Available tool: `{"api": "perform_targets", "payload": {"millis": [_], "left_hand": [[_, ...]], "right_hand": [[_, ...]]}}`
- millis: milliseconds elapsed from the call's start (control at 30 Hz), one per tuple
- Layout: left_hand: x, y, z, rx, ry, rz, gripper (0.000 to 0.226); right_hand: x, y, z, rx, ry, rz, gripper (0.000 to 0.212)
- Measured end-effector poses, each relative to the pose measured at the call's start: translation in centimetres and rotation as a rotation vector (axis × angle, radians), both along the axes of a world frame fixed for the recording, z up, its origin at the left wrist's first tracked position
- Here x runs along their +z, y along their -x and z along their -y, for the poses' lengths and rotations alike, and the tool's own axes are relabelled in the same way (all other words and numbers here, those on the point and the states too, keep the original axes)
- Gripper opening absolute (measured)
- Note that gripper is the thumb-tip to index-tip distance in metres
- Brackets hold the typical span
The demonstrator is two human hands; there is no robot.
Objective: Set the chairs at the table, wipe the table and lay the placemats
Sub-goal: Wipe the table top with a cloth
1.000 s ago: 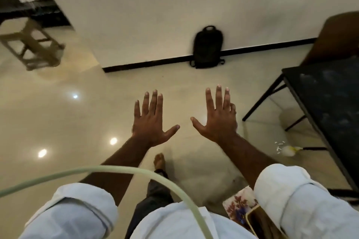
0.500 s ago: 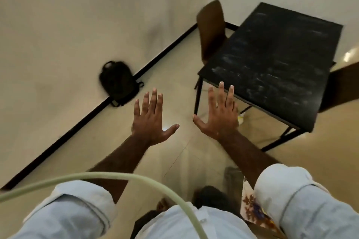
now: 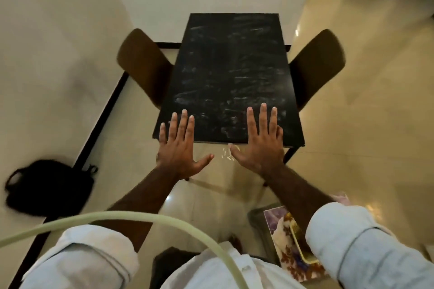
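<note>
A black table (image 3: 231,73) with whitish smears on its top stands straight ahead of me. One brown chair (image 3: 143,65) sits at its left side, another brown chair (image 3: 315,65) at its right. My left hand (image 3: 179,145) and my right hand (image 3: 260,142) are held out flat, palms down and fingers spread, over the table's near edge, holding nothing. Floral placemats (image 3: 281,239) with a yellow thing (image 3: 298,244) on them show under my right forearm, partly hidden by my sleeve.
A black backpack (image 3: 49,186) lies on the floor against the left wall. White crumbs (image 3: 226,153) are scattered on the glossy tiled floor below the table's near edge. A pale green cord (image 3: 131,217) arcs across my chest. Open floor lies to the right.
My view has swung right from the wall and backpack until the table is centred with a chair on each side. Both hands stay spread and held out in front of me.
</note>
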State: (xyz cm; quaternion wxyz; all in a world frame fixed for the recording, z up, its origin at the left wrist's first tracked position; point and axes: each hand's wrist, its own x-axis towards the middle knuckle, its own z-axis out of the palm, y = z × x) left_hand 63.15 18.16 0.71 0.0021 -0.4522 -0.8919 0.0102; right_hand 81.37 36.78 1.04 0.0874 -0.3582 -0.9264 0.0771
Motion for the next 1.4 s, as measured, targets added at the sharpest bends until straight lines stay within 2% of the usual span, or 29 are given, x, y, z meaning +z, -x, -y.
{"api": "perform_targets", "payload": {"millis": [167, 400, 667, 800, 1000, 1233, 1300, 1400], "left_hand": [[-0.6, 0.0, -9.7, -0.192, 0.021, 0.043, 0.133], [-2.6, -1.3, -24.0, -0.580, 0.118, 0.108, 0.132], [-6.5, -9.4, -35.5, -1.085, 0.204, 0.125, 0.131], [-9.0, -14.8, -36.5, -1.349, 0.290, 0.191, 0.130], [-13.6, -21.9, -35.0, -1.540, 0.512, 0.251, 0.131], [-20.0, -30.4, -34.0, -1.595, 0.653, 0.118, 0.123], [-22.9, -32.1, -33.4, -1.637, 0.692, 0.117, 0.117], [-26.3, -33.8, -32.8, -1.710, 0.701, 0.139, 0.106]], "right_hand": [[-0.5, -1.8, -6.4, -0.149, 0.014, 0.010, 0.127], [-3.2, -6.4, -12.0, -0.471, 0.067, 0.069, 0.125], [-7.0, -13.4, -10.3, -0.941, 0.133, 0.083, 0.121], [-9.9, -16.9, -5.7, -1.176, 0.159, 0.132, 0.115], [-14.3, -21.3, 0.1, -1.400, 0.313, 0.138, 0.114], [-21.9, -26.1, 0.4, -1.507, 0.499, -0.046, 0.095], [-24.5, -26.5, 0.3, -1.555, 0.597, -0.105, 0.092], [-27.4, -26.4, 0.1, -1.606, 0.640, -0.198, 0.080]]}}
